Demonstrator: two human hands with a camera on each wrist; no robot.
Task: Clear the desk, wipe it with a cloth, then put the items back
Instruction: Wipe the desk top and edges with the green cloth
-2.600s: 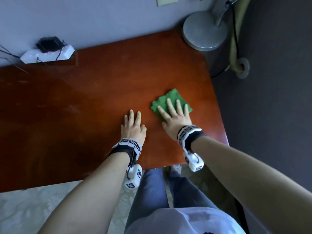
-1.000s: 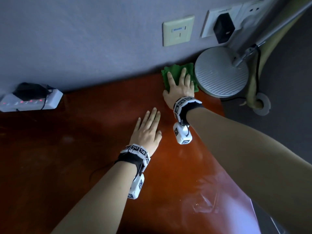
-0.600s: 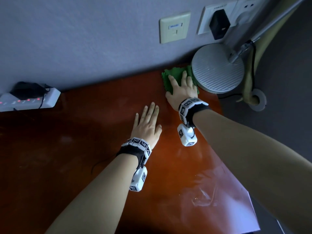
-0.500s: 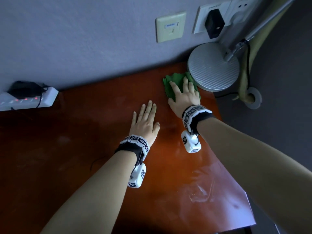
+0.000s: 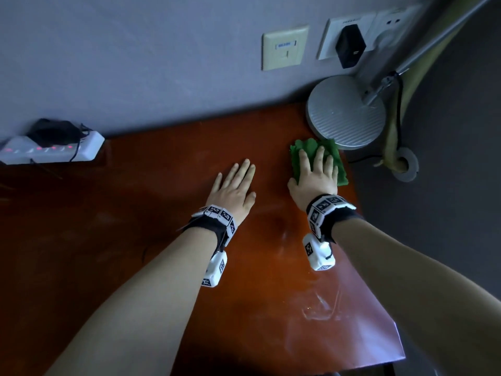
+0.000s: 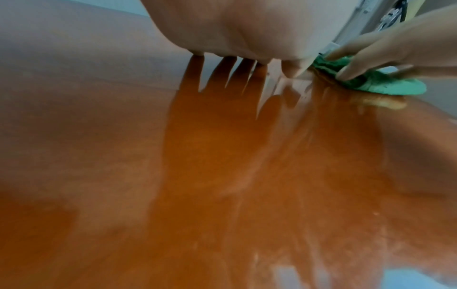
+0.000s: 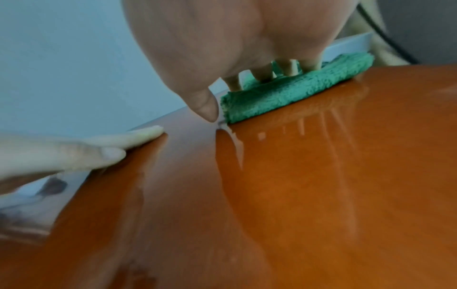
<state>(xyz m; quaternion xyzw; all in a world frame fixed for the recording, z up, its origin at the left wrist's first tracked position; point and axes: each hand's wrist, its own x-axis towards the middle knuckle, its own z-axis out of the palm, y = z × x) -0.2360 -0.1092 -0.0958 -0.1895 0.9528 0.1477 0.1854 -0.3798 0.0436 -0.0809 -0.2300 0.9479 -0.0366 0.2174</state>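
Observation:
A folded green cloth lies on the reddish-brown desk near its far right corner, just in front of the lamp base. My right hand presses flat on the cloth with straight, spread fingers; the right wrist view shows the cloth under those fingertips. My left hand rests flat on the bare wood to the left of the cloth, fingers straight and holding nothing. In the left wrist view the cloth lies at the upper right.
A round grey lamp base stands on the desk's far right corner, its arm rising to the right. A white power strip with a black plug sits at the far left by the wall. The desk's right edge drops off close by.
My right hand has drawn the cloth back from the wall and the lamp base toward me. The left hand stays flat on the desk in much the same spot.

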